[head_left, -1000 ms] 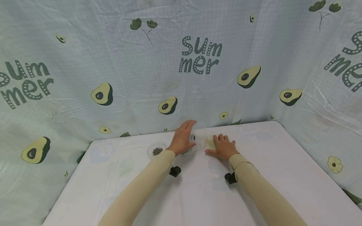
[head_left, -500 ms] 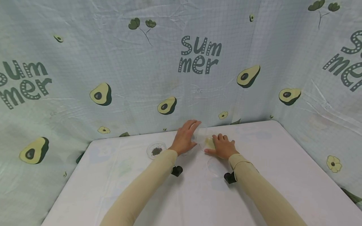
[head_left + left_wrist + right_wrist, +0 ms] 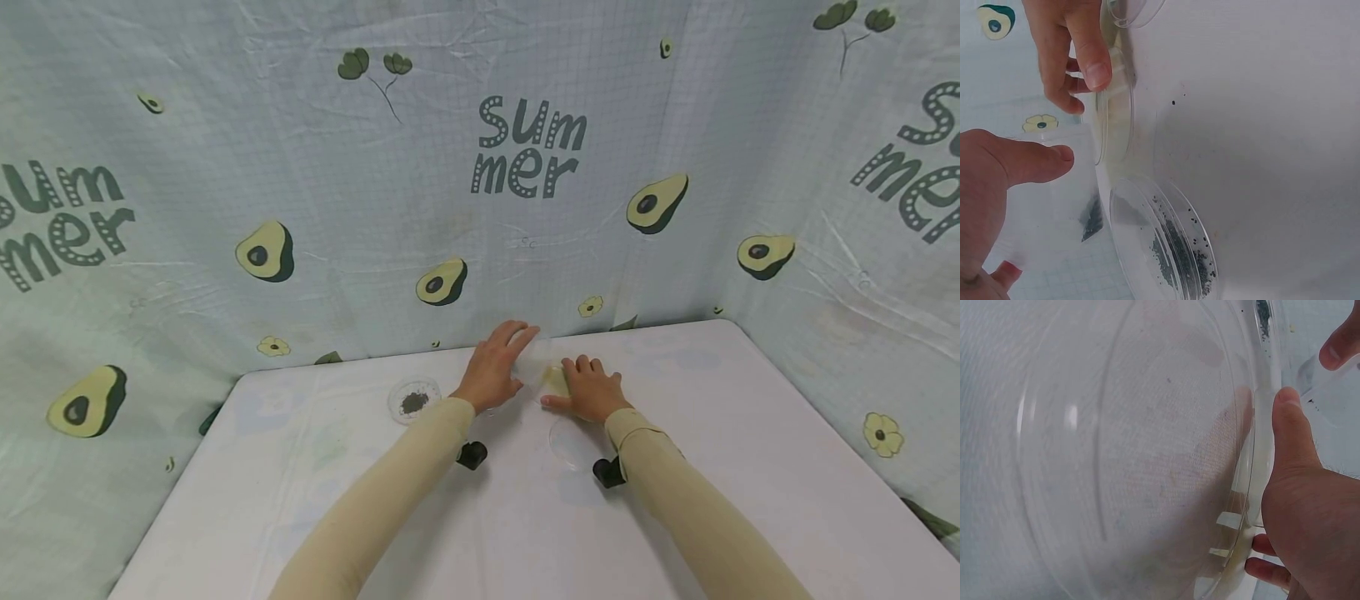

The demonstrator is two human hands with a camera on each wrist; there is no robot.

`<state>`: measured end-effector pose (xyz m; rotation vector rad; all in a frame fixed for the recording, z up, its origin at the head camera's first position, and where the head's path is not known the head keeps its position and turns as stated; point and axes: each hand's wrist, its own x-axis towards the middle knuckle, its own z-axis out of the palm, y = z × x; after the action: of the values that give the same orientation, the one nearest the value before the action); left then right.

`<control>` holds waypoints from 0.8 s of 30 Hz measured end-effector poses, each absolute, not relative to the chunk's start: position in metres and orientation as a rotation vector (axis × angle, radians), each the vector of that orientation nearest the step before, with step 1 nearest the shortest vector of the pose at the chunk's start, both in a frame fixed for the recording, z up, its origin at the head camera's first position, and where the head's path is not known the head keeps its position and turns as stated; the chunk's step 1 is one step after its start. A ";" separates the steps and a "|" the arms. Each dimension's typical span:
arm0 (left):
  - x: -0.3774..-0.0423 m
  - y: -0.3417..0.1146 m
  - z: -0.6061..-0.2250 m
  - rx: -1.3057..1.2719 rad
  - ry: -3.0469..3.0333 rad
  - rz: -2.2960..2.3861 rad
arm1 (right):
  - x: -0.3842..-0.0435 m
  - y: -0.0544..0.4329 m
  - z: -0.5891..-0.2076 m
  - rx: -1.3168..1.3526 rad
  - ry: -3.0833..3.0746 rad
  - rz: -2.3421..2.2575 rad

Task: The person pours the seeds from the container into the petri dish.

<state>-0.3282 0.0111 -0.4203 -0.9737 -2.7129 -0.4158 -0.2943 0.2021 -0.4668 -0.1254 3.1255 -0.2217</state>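
Observation:
My left hand (image 3: pixel 489 371) holds a clear plastic container (image 3: pixel 1319 384), tipped sideways, with a few dark specks inside; its shape is hard to make out. Just right of it, my right hand (image 3: pixel 592 392) grips a petri dish (image 3: pixel 1124 115) with a pale yellow layer, thumb on one side and fingers on the other. Under the left hand sits another petri dish (image 3: pixel 1172 250) holding dark grains, mostly hidden in the head view. Further left lies a dish with a dark grainy heap (image 3: pixel 414 402).
A clear round dish or lid (image 3: pixel 572 443) lies in front of the right hand. Stray dark grains (image 3: pixel 1173 102) dot the white table (image 3: pixel 300 500). A printed avocado cloth (image 3: pixel 360 208) hangs directly behind the table's back edge.
My left hand has moved slightly right with the clear container, toward the yellow-layered dish. The right hand keeps its grip in the same place.

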 end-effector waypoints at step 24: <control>-0.330 0.022 -0.418 -1.061 -2.657 -0.225 | -0.290 0.200 -0.460 -0.146 3.132 -0.248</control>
<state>-0.3304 0.0219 -0.4182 -1.0614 -2.6574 -0.2250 -0.2897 0.2004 -0.4596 -0.1459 3.1324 -0.2482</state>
